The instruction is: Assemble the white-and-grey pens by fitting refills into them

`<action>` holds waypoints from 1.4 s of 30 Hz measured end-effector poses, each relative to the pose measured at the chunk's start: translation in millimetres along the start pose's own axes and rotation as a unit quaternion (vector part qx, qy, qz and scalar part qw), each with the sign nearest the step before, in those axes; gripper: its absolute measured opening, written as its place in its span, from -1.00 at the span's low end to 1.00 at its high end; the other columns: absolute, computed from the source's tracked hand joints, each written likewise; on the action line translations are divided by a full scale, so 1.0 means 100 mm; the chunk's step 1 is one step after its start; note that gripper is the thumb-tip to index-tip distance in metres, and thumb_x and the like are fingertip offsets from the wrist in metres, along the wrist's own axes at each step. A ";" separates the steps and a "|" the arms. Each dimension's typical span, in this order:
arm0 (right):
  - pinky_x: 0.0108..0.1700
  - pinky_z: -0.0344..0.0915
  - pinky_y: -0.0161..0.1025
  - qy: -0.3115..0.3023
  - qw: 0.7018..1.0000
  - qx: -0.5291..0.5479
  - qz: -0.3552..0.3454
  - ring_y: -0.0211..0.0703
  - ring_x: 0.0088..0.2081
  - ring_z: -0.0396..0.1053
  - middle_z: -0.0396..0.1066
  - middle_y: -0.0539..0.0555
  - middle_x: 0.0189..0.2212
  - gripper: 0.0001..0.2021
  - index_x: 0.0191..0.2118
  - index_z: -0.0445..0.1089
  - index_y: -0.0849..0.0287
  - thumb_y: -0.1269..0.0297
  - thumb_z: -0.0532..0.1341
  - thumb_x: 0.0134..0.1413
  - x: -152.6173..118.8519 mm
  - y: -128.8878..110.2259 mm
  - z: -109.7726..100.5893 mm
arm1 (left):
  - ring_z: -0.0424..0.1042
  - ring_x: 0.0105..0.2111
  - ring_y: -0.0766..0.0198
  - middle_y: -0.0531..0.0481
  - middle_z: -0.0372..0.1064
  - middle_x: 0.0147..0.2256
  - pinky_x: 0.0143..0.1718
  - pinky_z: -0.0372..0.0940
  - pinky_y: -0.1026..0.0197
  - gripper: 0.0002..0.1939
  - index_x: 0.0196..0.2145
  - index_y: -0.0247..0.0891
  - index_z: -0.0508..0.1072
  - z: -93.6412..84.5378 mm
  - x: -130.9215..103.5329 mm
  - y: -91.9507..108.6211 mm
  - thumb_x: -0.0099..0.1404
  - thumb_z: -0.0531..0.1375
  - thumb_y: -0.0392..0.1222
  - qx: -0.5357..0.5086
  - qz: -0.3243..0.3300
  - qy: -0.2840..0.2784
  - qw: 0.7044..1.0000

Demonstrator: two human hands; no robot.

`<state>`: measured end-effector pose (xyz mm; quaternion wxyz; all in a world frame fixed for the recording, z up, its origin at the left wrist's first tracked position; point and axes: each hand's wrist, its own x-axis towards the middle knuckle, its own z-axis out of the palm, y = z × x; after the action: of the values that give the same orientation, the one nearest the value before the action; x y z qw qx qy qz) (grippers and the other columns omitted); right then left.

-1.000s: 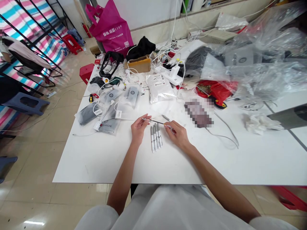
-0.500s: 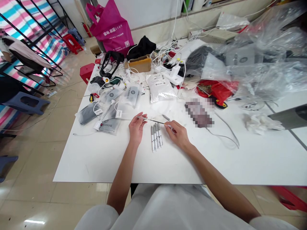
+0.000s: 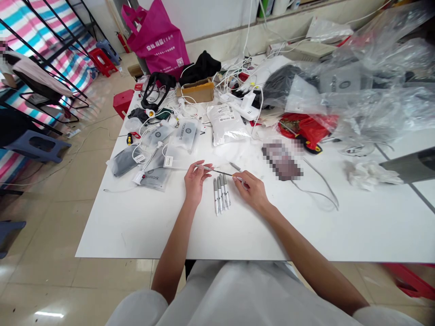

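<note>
Between my two hands stretches a pen in parts, with its thin dark refill [image 3: 222, 173] showing in the middle. My left hand [image 3: 195, 183] pinches the grey front barrel [image 3: 203, 167] at the refill's left end. The right-end pen part [image 3: 242, 180] is in the fingers of my right hand [image 3: 252, 190], which partly hide it. Below the refill, several grey and white pens [image 3: 220, 194] lie side by side on the white table [image 3: 142, 231]. A loose grey pen piece [image 3: 235, 167] rests just beyond the refill.
Packaged pouches [image 3: 154, 177] and tangled white cables lie to the left. A white plastic parcel [image 3: 227, 125] sits ahead, with a magenta bag [image 3: 158, 40] behind. To the right are a blurred-out object [image 3: 282, 159], a grey cable [image 3: 319, 194], crumpled tissue [image 3: 369, 174] and clear plastic wrap [image 3: 377, 99].
My left hand has shifted very slightly to the right, closer to my right hand. Both hands keep hold of the pen parts, and the other pens stay put.
</note>
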<state>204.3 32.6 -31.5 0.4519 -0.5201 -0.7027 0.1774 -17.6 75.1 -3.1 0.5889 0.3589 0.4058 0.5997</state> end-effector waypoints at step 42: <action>-0.17 0.38 -0.12 -0.302 0.948 -0.099 -0.027 -0.13 -0.33 0.47 0.51 0.15 -0.04 -0.62 0.25 0.51 -0.01 0.13 0.08 0.53 0.60 -0.41 -0.70 | 0.59 -0.09 0.13 -0.10 0.67 -0.11 0.03 0.39 0.12 -0.69 -0.08 -0.19 0.73 -0.06 -0.08 0.08 0.28 0.50 0.00 0.277 0.025 -0.163 0.947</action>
<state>235.3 54.4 61.7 0.1697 -0.4653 -0.8339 0.2434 -25.5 67.1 1.9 0.5094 0.6109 0.4449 0.4116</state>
